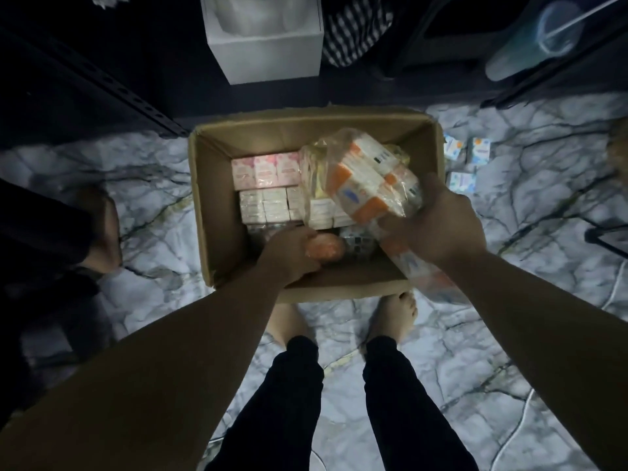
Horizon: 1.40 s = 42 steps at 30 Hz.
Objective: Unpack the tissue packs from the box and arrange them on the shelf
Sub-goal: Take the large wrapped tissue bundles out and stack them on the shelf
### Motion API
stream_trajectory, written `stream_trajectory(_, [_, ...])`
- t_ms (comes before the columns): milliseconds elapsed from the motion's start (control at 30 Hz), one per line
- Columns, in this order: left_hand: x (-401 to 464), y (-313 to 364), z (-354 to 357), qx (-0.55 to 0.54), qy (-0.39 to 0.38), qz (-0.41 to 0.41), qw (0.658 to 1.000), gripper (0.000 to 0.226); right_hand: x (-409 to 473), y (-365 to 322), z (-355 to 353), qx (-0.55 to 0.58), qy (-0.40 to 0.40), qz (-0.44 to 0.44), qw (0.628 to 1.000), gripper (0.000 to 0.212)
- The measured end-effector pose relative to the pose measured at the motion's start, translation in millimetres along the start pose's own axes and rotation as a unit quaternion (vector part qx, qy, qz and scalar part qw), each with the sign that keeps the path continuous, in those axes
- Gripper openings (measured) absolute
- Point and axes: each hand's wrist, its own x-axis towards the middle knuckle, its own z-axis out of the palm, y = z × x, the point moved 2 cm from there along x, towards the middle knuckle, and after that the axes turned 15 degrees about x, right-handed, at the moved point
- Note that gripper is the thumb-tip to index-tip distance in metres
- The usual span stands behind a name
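Note:
An open cardboard box (217,205) stands on the marble floor in front of my feet. Inside lie rows of pink and white tissue packs (268,188). My right hand (438,222) grips a plastic-wrapped bundle of orange and white tissue packs (370,178), lifted above the box's right side. A second wrapped bundle (424,277) hangs below that wrist over the box's near right corner. My left hand (289,256) reaches into the near part of the box and curls around an orange pack (326,248).
A dark metal shelf upright (112,96) runs at the left. A white open carton (265,39) sits on the dark shelf ahead. Three small blue and white packs (469,158) lie on the floor right of the box. Another person's foot (102,229) is at left.

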Motion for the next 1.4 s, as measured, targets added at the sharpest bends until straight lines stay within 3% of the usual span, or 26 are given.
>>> stream_trajectory(300, [-72,0,-72,-0.153,0.05,-0.013,0.987,0.06,-31,-35,-29,0.036,-0.01,0.007,0.999,0.063])
stream_trajectory(567, [-196,32,-193,-0.245,0.104,-0.001,0.964,0.049,-97,-114,-116,0.117,0.009,-0.007,0.993,0.048])
stream_trajectory(867, [-310,100,-343,-0.269,0.24,0.037,0.932,0.042,-169,-215,-233,0.173,0.07,-0.11,0.976,0.05])
stream_trajectory(1200, [-391,168,-479,-0.312,0.41,0.09,0.852,0.028,-205,-301,-345,0.235,0.108,-0.257,0.931,0.058])
stream_trajectory(1400, [-422,212,-541,-0.316,0.465,0.075,0.823,0.035,-212,-343,-403,0.261,0.125,-0.307,0.906,0.055])
